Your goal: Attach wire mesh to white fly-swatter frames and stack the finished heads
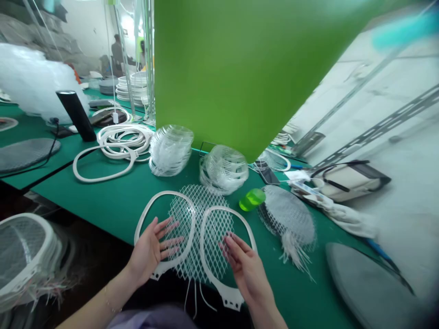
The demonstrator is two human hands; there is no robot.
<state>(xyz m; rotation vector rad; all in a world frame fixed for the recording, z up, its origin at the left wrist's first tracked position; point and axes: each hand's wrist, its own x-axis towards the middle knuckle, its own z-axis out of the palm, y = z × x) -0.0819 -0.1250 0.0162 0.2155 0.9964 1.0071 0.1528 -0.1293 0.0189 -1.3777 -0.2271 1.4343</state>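
Two white plastic racket-shaped frames lie side by side on the green table, the left frame (140,217) and the right frame (252,233). Under both spreads a sheet of whitish diamond mesh (199,251), with loose strands hanging over the table edge. My left hand (147,249) is open over the left frame, fingers spread and palm turned inward, holding nothing. Above the right frame, my right hand (245,262) has thumb and fingertips pressed together; whether something small is between them I cannot make out. A bright green round container (252,199) stands beyond it.
Two stacks of clear plastic rings, the left stack (171,153) and the right stack (224,170), stand before a green panel (233,73). More mesh pieces (290,212) lie on the right. White frames (125,137) pile at left. Finished-looking netted frames (24,256) are stacked lower left.
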